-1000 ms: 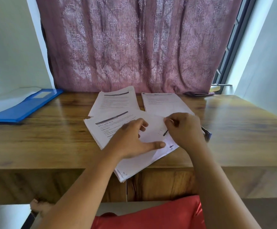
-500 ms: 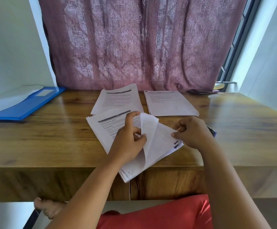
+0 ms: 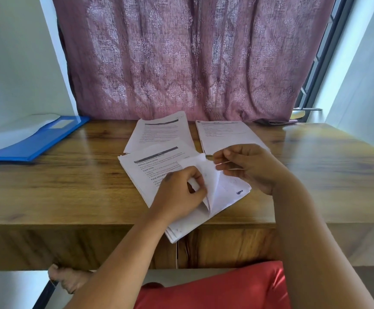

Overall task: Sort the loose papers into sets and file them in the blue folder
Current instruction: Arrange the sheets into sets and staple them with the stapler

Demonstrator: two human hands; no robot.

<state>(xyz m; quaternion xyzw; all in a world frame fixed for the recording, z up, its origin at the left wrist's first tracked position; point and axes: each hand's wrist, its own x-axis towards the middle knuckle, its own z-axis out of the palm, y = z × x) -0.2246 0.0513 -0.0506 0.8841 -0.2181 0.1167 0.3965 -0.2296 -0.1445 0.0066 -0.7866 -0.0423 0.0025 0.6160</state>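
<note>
Pinching a folded sheet [image 3: 206,175] — left hand [image 3: 179,192] gripping, right hand [image 3: 250,168] pinching something thin, near stack [image 3: 150,172].

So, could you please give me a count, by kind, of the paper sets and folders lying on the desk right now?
Paper sets: 3: near stack folded back by the left hand, far left set, far right set.
Blue folders: 1: blue folder, at the desk's far left.
Total: 4.
The right hand pinches something thin that I cannot identify, so it is not counted.
</note>
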